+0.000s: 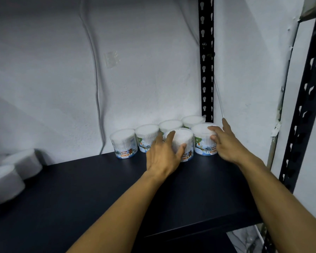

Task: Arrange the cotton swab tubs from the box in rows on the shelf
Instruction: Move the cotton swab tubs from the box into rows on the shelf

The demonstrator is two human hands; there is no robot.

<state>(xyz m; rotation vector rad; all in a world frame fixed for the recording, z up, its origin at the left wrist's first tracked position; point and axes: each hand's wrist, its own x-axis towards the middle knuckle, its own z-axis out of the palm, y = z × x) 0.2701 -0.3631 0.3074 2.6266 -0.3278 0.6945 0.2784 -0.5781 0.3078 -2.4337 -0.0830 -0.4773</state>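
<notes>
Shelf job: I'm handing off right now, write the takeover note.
Left hand: grips the front-row tub by its side.
Right hand: fingers over the front right tub.
Done: four tubs in the back row against the wall, at the right end of the shelf; front row begun with these two.
Left: extend the front row leftward. Blurred white tubs lie at the shelf's left edge; the box is out of view.

Both hands on tubs at the shelf's back corner

Left hand grips the front tub; right hand holds its neighbour tub on the dark shelf.
</notes>
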